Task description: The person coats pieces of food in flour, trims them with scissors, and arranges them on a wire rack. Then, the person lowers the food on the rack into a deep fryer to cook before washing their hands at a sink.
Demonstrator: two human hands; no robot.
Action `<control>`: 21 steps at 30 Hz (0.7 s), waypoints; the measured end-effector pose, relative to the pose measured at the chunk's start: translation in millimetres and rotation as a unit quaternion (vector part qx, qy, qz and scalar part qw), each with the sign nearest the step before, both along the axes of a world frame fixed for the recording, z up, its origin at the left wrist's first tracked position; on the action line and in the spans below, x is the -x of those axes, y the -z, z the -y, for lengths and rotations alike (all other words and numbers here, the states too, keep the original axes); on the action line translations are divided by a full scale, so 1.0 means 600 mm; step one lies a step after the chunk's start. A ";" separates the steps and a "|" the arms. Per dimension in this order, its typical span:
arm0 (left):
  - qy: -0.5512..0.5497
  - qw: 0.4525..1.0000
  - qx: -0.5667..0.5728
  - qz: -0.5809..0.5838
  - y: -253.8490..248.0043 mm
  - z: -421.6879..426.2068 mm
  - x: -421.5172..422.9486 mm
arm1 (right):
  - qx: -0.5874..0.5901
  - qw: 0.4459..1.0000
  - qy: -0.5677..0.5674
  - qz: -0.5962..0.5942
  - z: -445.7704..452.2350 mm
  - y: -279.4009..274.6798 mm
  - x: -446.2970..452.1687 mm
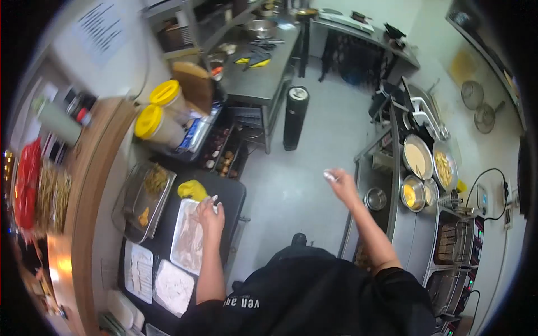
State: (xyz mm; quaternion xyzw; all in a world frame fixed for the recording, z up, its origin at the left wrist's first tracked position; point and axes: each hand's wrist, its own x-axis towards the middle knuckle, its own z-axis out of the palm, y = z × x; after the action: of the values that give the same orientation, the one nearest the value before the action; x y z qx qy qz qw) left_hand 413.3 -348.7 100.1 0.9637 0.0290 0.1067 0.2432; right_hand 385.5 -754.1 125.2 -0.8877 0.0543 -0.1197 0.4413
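Under loosely curled left hand [210,217]: metal tray [179,229], black worktop [225,191]. Right hand [342,186] bunched above grey floor [274,190], steel counter [414,231] rightward. Grip contents: can't tell.

I saw a steel bowl [261,28] on a metal bench [260,81] and a tall black cylinder [295,120] on the floor [325,117].

Smooth, glossy metal on worktable [274,66] and deep pan [136,197]. Metal dulled by pale powder [189,246] on tray [178,231]. Matt cloth on shirt [336,294]. Smooth, glossy plastic on jar lids [148,120]. Smooth wood on ledge [92,159]. Paper on wall notice [99,29].
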 end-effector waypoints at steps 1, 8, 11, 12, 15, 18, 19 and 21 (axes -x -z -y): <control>0.010 1.000 -0.003 -0.005 -0.008 0.043 -0.026 | 0.016 0.999 0.030 0.000 0.039 -0.041 -0.018; 0.078 0.997 0.002 0.011 -0.060 0.299 -0.193 | 0.060 0.997 -0.016 0.045 0.180 -0.134 -0.264; 0.065 0.998 -0.016 0.005 -0.037 0.343 -0.282 | 0.046 0.993 -0.053 0.092 0.193 -0.140 -0.405; 0.055 0.998 -0.023 -0.003 -0.026 0.352 -0.311 | 0.043 0.990 -0.068 0.115 0.201 -0.138 -0.450; 0.036 0.999 -0.007 0.012 0.002 0.372 -0.408 | 0.130 0.973 -0.090 0.170 0.234 -0.138 -0.589; -0.007 0.998 -0.012 -0.053 0.040 0.398 -0.513 | 0.144 0.972 -0.097 0.156 0.278 -0.157 -0.728; -0.026 0.998 -0.011 -0.059 0.041 0.416 -0.542 | 0.136 0.978 -0.099 0.124 0.289 -0.174 -0.767; -0.021 0.999 0.004 -0.038 0.030 0.448 -0.593 | 0.145 0.976 -0.107 0.124 0.317 -0.173 -0.866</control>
State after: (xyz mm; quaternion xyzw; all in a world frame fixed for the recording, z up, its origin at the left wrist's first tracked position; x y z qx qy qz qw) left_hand 769.3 -617.7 82.4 0.9651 0.0589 0.0747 0.2439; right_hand 905.1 -944.5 229.2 -0.9210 -0.1146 -0.1873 0.3217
